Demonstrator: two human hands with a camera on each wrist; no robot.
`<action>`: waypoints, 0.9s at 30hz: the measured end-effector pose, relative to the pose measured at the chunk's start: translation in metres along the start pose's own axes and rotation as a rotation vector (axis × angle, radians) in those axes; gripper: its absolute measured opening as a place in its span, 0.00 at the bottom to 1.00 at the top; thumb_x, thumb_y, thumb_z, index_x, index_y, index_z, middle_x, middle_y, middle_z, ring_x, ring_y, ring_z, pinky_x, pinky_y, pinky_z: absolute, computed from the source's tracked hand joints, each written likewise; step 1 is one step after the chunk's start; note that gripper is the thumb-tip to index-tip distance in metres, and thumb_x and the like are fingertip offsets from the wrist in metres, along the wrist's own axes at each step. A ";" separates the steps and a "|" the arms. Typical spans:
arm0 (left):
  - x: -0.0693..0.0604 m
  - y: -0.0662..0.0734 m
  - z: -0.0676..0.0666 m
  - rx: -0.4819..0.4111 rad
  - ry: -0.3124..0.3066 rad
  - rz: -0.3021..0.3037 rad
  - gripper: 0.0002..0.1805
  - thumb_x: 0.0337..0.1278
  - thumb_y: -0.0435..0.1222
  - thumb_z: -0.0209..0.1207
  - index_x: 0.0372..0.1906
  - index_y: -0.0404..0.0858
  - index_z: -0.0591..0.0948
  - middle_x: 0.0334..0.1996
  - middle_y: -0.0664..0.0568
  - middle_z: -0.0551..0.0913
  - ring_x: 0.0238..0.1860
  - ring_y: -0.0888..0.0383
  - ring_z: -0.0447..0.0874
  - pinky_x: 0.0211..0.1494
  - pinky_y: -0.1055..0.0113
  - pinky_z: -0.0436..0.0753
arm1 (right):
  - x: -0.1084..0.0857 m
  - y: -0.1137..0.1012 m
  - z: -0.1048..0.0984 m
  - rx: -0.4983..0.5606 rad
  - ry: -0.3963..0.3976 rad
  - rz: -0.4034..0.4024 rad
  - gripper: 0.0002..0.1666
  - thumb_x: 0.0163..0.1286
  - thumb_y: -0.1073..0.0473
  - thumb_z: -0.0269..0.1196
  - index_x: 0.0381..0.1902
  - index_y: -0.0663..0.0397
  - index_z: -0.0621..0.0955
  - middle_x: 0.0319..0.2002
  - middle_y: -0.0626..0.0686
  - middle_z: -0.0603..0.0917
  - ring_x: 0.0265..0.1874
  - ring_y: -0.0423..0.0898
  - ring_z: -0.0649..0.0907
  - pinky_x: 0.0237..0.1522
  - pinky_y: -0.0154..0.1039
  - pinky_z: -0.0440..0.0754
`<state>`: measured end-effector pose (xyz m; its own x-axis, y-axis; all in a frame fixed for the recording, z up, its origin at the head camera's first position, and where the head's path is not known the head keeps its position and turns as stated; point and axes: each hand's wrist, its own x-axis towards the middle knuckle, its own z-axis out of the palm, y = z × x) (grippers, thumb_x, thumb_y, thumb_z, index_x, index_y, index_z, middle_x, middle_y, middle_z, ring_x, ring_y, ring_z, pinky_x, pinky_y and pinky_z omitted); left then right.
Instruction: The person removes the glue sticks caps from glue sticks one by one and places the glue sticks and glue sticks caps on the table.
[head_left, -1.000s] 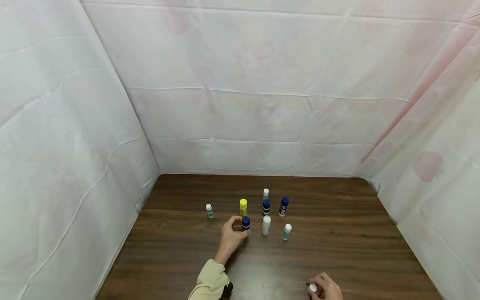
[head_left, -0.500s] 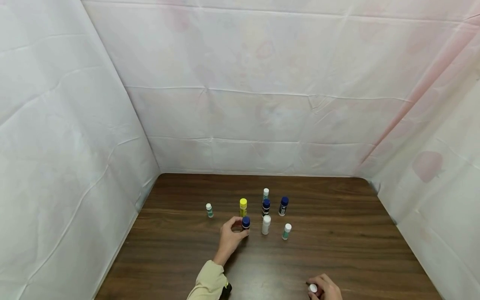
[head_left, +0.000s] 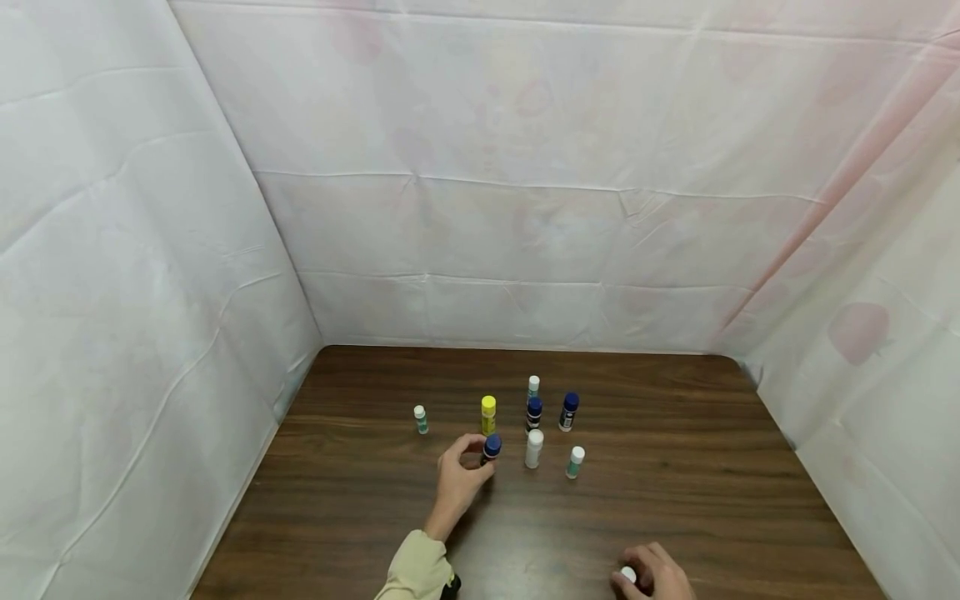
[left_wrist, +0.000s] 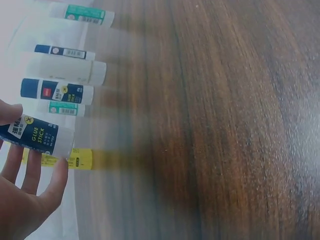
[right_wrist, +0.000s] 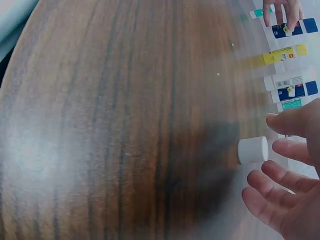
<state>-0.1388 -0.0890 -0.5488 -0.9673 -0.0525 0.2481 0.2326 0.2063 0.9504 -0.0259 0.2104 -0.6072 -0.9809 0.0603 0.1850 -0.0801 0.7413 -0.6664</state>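
My left hand (head_left: 455,485) pinches a dark blue glue stick (left_wrist: 37,135) between thumb and fingers. It leans a little in the head view, beside the yellow glue stick (head_left: 489,415). Near the table's front edge, a short white cylinder (right_wrist: 253,150), like a cap, stands on the wood. My right hand (head_left: 660,572) is around it, fingers spread and loosely bent. The right wrist view shows a gap between thumb and cylinder; the fingertips come close to its top, and contact is hard to tell.
Behind stand a white stick (head_left: 534,450), blue-capped glue sticks (head_left: 569,412) and small green-labelled ones with white caps (head_left: 575,463), one far left (head_left: 422,420). White cloth (head_left: 495,233) walls off the table's (head_left: 712,467) back and sides.
The blue glue stick in my left hand has tilted, its cap leaning right. My right hand has shifted slightly, now covering more of the white cylinder in the head view.
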 end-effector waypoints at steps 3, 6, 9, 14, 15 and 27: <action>-0.001 -0.003 0.000 0.014 0.004 0.020 0.17 0.40 0.23 0.67 0.40 0.36 0.81 0.37 0.44 0.83 0.42 0.42 0.80 0.42 0.42 0.79 | 0.003 -0.006 -0.006 -0.023 -0.034 0.050 0.15 0.44 0.61 0.76 0.29 0.44 0.81 0.28 0.39 0.73 0.19 0.31 0.69 0.20 0.30 0.69; -0.001 -0.015 0.002 0.043 0.017 0.040 0.18 0.37 0.22 0.68 0.39 0.38 0.82 0.36 0.47 0.83 0.41 0.44 0.81 0.40 0.43 0.80 | 0.007 -0.012 -0.013 -0.041 -0.105 0.090 0.13 0.48 0.60 0.74 0.32 0.49 0.82 0.30 0.42 0.74 0.21 0.33 0.70 0.22 0.31 0.70; -0.002 -0.027 0.003 0.079 0.023 0.056 0.20 0.36 0.23 0.68 0.39 0.42 0.82 0.36 0.52 0.83 0.40 0.49 0.82 0.39 0.46 0.80 | 0.012 -0.015 -0.020 -0.054 -0.167 0.117 0.14 0.51 0.59 0.72 0.36 0.53 0.82 0.31 0.44 0.75 0.23 0.34 0.71 0.23 0.32 0.71; -0.006 -0.029 0.000 0.088 0.001 0.066 0.21 0.37 0.25 0.68 0.40 0.48 0.82 0.36 0.58 0.82 0.39 0.56 0.82 0.39 0.50 0.82 | 0.015 -0.017 -0.021 -0.058 -0.120 0.044 0.13 0.51 0.62 0.72 0.36 0.53 0.82 0.32 0.45 0.76 0.25 0.36 0.74 0.25 0.32 0.74; -0.008 -0.029 0.000 0.086 -0.003 0.067 0.21 0.37 0.26 0.67 0.40 0.49 0.82 0.35 0.59 0.81 0.39 0.56 0.82 0.39 0.50 0.82 | 0.015 -0.018 -0.020 -0.055 -0.099 0.021 0.13 0.51 0.63 0.72 0.35 0.53 0.82 0.32 0.45 0.77 0.26 0.37 0.75 0.26 0.33 0.75; -0.019 -0.014 -0.003 0.111 -0.018 0.109 0.22 0.37 0.24 0.68 0.41 0.47 0.82 0.37 0.57 0.81 0.40 0.54 0.81 0.35 0.50 0.82 | 0.027 -0.035 -0.022 0.048 -0.065 -0.088 0.18 0.48 0.70 0.72 0.39 0.54 0.82 0.37 0.50 0.81 0.28 0.42 0.79 0.28 0.36 0.79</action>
<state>-0.1235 -0.0937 -0.5659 -0.9389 -0.0063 0.3440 0.3245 0.3165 0.8914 -0.0461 0.2015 -0.5629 -0.9789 -0.0483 0.1984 -0.1734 0.7092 -0.6834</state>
